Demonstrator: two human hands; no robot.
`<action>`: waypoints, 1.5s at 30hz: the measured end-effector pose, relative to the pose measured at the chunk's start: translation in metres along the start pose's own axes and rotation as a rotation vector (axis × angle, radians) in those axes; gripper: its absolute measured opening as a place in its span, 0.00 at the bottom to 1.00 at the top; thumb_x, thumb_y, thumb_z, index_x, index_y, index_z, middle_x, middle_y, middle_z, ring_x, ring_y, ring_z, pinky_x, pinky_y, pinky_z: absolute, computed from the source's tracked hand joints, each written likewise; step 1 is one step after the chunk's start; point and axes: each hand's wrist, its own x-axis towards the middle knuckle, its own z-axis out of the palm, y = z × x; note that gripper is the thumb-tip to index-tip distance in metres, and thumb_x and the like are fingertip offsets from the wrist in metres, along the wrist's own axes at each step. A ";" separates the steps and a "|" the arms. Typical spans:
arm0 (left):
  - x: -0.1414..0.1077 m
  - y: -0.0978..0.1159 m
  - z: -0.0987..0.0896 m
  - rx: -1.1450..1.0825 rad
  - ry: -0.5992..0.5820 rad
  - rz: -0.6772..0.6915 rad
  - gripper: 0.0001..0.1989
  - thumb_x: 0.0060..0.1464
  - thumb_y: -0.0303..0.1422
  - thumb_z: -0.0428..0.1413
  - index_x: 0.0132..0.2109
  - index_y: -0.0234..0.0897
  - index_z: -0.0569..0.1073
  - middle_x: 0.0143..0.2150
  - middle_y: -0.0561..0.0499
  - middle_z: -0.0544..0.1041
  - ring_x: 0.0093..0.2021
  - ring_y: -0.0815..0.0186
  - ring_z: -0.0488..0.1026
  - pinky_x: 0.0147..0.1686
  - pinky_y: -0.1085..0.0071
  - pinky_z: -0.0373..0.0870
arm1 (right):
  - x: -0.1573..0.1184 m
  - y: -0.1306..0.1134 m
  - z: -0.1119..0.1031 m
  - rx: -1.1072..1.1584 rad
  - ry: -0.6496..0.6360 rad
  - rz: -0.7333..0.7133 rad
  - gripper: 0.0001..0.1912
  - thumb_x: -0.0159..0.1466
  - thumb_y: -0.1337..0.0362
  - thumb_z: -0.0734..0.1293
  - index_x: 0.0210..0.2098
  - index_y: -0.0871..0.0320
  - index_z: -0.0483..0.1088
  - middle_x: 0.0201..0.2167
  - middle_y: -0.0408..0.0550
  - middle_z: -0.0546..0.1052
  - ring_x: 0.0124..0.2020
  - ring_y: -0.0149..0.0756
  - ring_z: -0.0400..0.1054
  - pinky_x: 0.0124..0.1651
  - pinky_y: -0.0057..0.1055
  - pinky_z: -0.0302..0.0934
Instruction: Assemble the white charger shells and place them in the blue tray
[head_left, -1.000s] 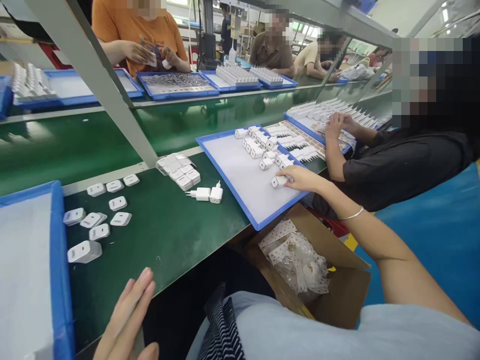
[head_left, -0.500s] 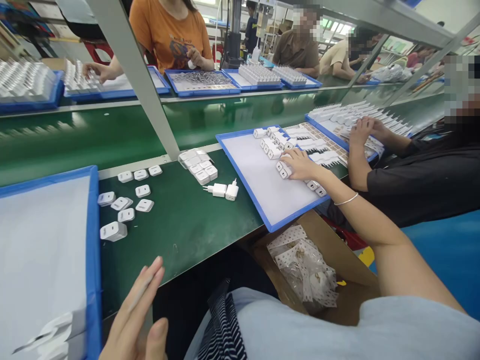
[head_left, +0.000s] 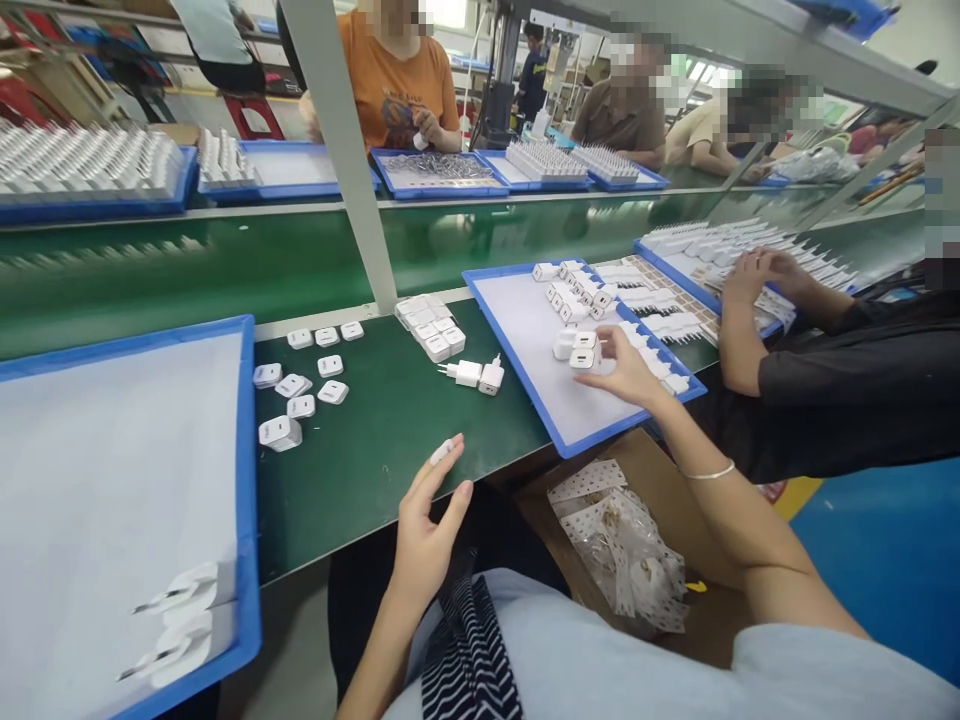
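Observation:
My right hand (head_left: 626,370) grips a pair of white plug chargers (head_left: 583,357), port faces toward me, over the blue-rimmed tray (head_left: 517,330) at the right. Behind them in that tray stand several more white chargers (head_left: 574,295). Empty, with fingers apart, my left hand (head_left: 427,525) hovers by the bench's front edge; white tape wraps one fingertip. On the green bench beyond it lie two chargers with pins (head_left: 480,374), a cluster of white charger pieces (head_left: 431,325), and several loose white pieces (head_left: 301,405) farther left.
A large blue-rimmed tray (head_left: 120,450) at the left holds two white chargers (head_left: 187,625) in its near corner. Below the bench is a cardboard box (head_left: 712,540) with plastic packaging. A slanted post (head_left: 341,150) rises mid-bench. A co-worker's hands (head_left: 757,275) work over another tray at right.
My right hand has lifted the pair of chargers, turning them toward me. My left hand has moved right and away from the left tray. The camera view has shifted left.

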 end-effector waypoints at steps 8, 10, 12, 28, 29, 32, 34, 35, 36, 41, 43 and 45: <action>0.003 0.014 0.023 -0.119 -0.040 0.041 0.38 0.54 0.37 0.63 0.68 0.50 0.58 0.73 0.51 0.54 0.74 0.55 0.47 0.72 0.57 0.45 | -0.087 -0.156 0.091 0.387 0.033 -0.015 0.36 0.51 0.61 0.75 0.55 0.56 0.58 0.49 0.53 0.71 0.46 0.43 0.70 0.50 0.40 0.67; 0.004 0.017 0.025 -0.189 0.070 -0.009 0.33 0.54 0.37 0.63 0.65 0.47 0.64 0.70 0.48 0.61 0.71 0.54 0.55 0.70 0.58 0.51 | -0.097 -0.179 0.106 0.422 0.065 -0.022 0.35 0.51 0.64 0.74 0.54 0.56 0.58 0.48 0.52 0.71 0.45 0.42 0.70 0.48 0.39 0.68; 0.003 0.018 0.025 -0.303 0.155 -0.086 0.28 0.54 0.37 0.62 0.62 0.43 0.70 0.65 0.46 0.69 0.65 0.53 0.65 0.65 0.60 0.62 | -0.102 -0.190 0.114 0.438 0.085 -0.037 0.33 0.52 0.65 0.72 0.54 0.56 0.58 0.48 0.52 0.70 0.45 0.42 0.69 0.48 0.39 0.68; -0.010 0.023 -0.008 -0.746 0.359 -0.209 0.21 0.49 0.30 0.65 0.52 0.36 0.78 0.52 0.45 0.80 0.53 0.60 0.76 0.51 0.72 0.72 | -0.099 -0.223 0.088 0.482 -0.461 -0.297 0.48 0.59 0.71 0.69 0.71 0.47 0.42 0.70 0.53 0.53 0.71 0.49 0.47 0.71 0.51 0.48; -0.012 0.024 -0.013 -0.730 0.354 -0.197 0.20 0.48 0.29 0.65 0.51 0.36 0.79 0.51 0.45 0.81 0.52 0.60 0.77 0.51 0.72 0.72 | -0.098 -0.221 0.084 0.509 -0.487 -0.295 0.48 0.59 0.70 0.70 0.71 0.47 0.43 0.70 0.52 0.53 0.70 0.48 0.47 0.71 0.51 0.49; -0.023 0.028 -0.029 -0.648 0.282 -0.162 0.18 0.47 0.30 0.66 0.48 0.36 0.80 0.51 0.45 0.81 0.52 0.58 0.77 0.52 0.69 0.72 | -0.088 -0.212 0.076 0.660 -0.514 -0.234 0.30 0.61 0.66 0.72 0.61 0.48 0.64 0.61 0.51 0.67 0.63 0.47 0.61 0.63 0.46 0.60; -0.031 0.032 -0.042 -0.560 0.152 -0.145 0.20 0.45 0.30 0.67 0.48 0.36 0.80 0.52 0.44 0.81 0.53 0.55 0.76 0.53 0.66 0.72 | -0.076 -0.207 0.077 0.784 -0.439 -0.133 0.11 0.63 0.63 0.71 0.45 0.51 0.75 0.47 0.49 0.75 0.51 0.42 0.70 0.53 0.39 0.68; -0.035 0.035 -0.047 -0.499 0.076 -0.141 0.21 0.44 0.30 0.67 0.49 0.36 0.80 0.51 0.43 0.81 0.53 0.54 0.76 0.52 0.65 0.72 | -0.071 -0.205 0.079 0.834 -0.413 -0.072 0.06 0.63 0.62 0.70 0.41 0.53 0.76 0.41 0.47 0.75 0.45 0.39 0.71 0.47 0.35 0.69; -0.039 0.038 -0.052 -0.427 0.006 -0.138 0.21 0.44 0.31 0.68 0.48 0.35 0.80 0.50 0.43 0.81 0.51 0.54 0.77 0.50 0.65 0.73 | -0.065 -0.204 0.082 0.876 -0.425 -0.021 0.06 0.62 0.61 0.71 0.39 0.54 0.76 0.36 0.46 0.74 0.40 0.36 0.71 0.42 0.32 0.69; -0.050 0.056 -0.063 -0.118 -0.145 -0.074 0.17 0.44 0.32 0.68 0.44 0.34 0.81 0.42 0.43 0.81 0.40 0.58 0.78 0.44 0.64 0.74 | -0.051 -0.210 0.097 0.944 -0.796 -0.017 0.11 0.61 0.56 0.72 0.34 0.58 0.76 0.28 0.44 0.73 0.29 0.31 0.68 0.31 0.29 0.64; -0.052 0.060 -0.063 -0.048 -0.148 -0.053 0.18 0.45 0.32 0.67 0.46 0.35 0.80 0.43 0.44 0.81 0.41 0.58 0.78 0.44 0.64 0.73 | -0.048 -0.213 0.097 0.855 -0.769 -0.116 0.10 0.62 0.57 0.71 0.31 0.58 0.76 0.29 0.45 0.74 0.29 0.31 0.67 0.30 0.28 0.61; -0.052 0.062 -0.063 -0.008 -0.143 -0.040 0.19 0.45 0.31 0.67 0.47 0.36 0.80 0.46 0.44 0.81 0.45 0.56 0.78 0.47 0.64 0.74 | -0.045 -0.216 0.092 0.719 -0.695 -0.230 0.08 0.64 0.60 0.69 0.32 0.58 0.75 0.30 0.45 0.75 0.29 0.31 0.67 0.29 0.28 0.60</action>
